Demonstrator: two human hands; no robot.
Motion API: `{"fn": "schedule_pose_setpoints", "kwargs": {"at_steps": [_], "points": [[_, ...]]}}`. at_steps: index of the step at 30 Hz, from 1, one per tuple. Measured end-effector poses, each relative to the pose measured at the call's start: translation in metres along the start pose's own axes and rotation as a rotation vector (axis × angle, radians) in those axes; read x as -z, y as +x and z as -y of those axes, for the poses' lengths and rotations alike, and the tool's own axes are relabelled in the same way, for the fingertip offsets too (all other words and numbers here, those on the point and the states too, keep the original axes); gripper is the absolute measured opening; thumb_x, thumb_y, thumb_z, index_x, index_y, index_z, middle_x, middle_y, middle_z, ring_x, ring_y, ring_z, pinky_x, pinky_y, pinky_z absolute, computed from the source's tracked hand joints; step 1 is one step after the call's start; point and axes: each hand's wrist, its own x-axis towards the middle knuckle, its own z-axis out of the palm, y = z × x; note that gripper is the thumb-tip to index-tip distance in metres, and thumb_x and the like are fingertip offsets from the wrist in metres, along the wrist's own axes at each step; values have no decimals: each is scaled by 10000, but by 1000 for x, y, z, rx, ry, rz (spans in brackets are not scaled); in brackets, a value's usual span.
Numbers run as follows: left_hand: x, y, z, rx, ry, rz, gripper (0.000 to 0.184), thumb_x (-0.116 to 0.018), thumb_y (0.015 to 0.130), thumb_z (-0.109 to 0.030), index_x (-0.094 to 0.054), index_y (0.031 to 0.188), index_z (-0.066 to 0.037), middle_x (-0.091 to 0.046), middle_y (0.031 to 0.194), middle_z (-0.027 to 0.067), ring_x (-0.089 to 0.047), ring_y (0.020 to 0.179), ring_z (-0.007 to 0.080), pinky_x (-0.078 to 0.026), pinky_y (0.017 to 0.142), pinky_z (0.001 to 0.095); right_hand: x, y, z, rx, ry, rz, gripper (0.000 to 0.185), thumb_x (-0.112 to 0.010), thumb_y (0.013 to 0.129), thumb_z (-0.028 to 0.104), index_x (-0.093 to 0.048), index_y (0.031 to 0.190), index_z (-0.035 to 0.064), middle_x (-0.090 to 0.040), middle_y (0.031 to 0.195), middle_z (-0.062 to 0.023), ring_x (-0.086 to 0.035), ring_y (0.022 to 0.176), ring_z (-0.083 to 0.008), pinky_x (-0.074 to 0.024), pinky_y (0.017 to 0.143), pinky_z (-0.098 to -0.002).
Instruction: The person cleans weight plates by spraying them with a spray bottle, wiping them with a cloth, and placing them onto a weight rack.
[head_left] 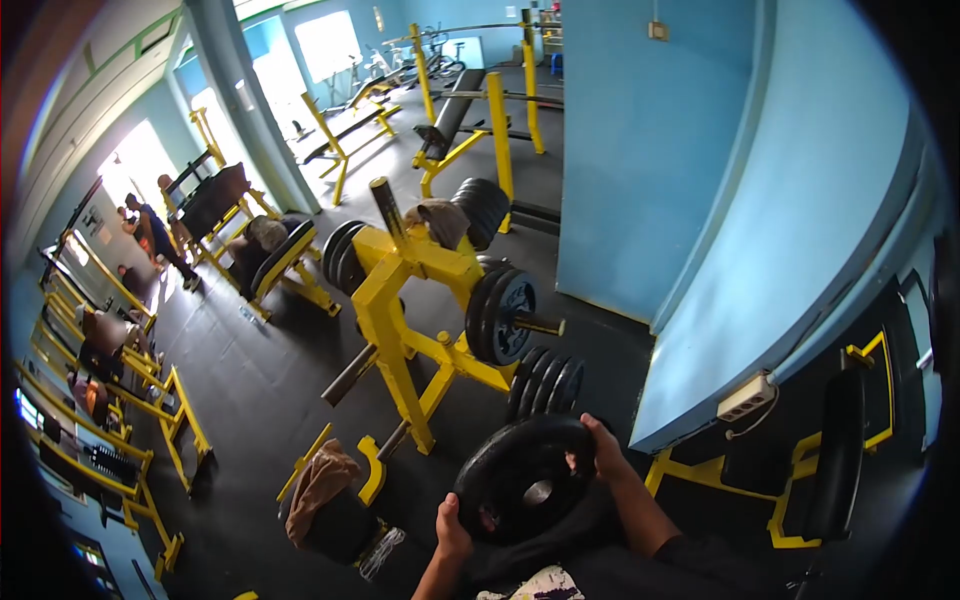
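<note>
A black weight plate (527,462) with a metal-ringed centre hole is held up in front of my body. My left hand (453,528) grips its lower left rim, thumb on the near face. At its upper right edge my right hand (602,450) is closed around the rim, and fingers show through an opening in the plate. Just beyond stands a yellow plate rack (385,320). Several dark plates (501,315) hang on its right peg, and more plates (546,384) sit below them. A bare peg (350,375) sticks out at its lower left.
A brown cloth (322,490) lies over a dark pad at lower left. A blue wall (655,160) stands to the right, with a power strip (746,397). Yellow benches (466,130) are farther back. Several people, one in dark clothes (160,235), are at far left.
</note>
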Motion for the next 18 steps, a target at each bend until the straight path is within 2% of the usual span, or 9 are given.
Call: {"fn": "schedule_pose_setpoints", "kwargs": {"at_steps": [2, 4, 8, 9, 13, 16, 18], "points": [[-19, 18, -2, -104, 34, 72, 640, -456, 922, -583, -613, 952, 36, -600, 672, 110, -588, 549, 220, -506, 549, 343, 2, 0, 28, 70, -33, -25, 556, -463, 959, 509, -624, 807, 0, -609, 613, -106, -586, 467, -194, -511, 501, -319], [-32, 44, -1, -121, 31, 121, 659, -434, 925, -596, -609, 990, 37, -604, 684, 111, -588, 558, 218, -503, 548, 340, 3, 7, 59, 201, -107, -42, 573, -464, 957, 518, -621, 802, -11, -602, 595, -99, -584, 465, -182, -510, 505, -307], [-76, 104, 9, -123, -79, 206, 698, -355, 946, -605, -594, 1097, 33, -613, 712, 110, -584, 583, 209, -489, 553, 329, 28, 58, 107, 238, -216, -77, 591, -476, 951, 531, -624, 779, -14, -598, 591, -86, -583, 470, -170, -505, 517, -295], [-85, 122, 12, -104, -57, 155, 703, -314, 959, -595, -598, 1121, 27, -615, 714, 109, -580, 589, 207, -483, 560, 321, 40, 77, 118, 205, -227, -66, 591, -481, 949, 532, -625, 770, -12, -603, 597, -85, -584, 471, -170, -503, 517, -292], [-122, 199, 30, -73, -85, 19, 680, -319, 963, -584, -604, 1118, 14, -623, 723, 106, -581, 594, 208, -482, 567, 324, 96, 167, 141, 178, -234, 25, 588, -479, 949, 539, -626, 765, 0, -604, 597, -78, -588, 480, -166, -501, 520, -284], [-133, 244, 52, -66, -53, -98, 671, -315, 966, -580, -610, 1123, 2, -634, 733, 100, -579, 597, 205, -480, 570, 326, 122, 222, 153, 95, -255, 62, 552, -459, 962, 502, -629, 759, 18, -608, 608, -67, -589, 494, -155, -491, 517, -278], [-146, 267, 60, -52, -43, -217, 671, -311, 964, -582, -625, 1102, -5, -644, 748, 92, -579, 604, 195, -476, 586, 319, 134, 255, 167, 27, -286, 88, 517, -435, 973, 449, -646, 782, 17, -624, 655, -49, -587, 557, -120, -475, 553, -249]]}}
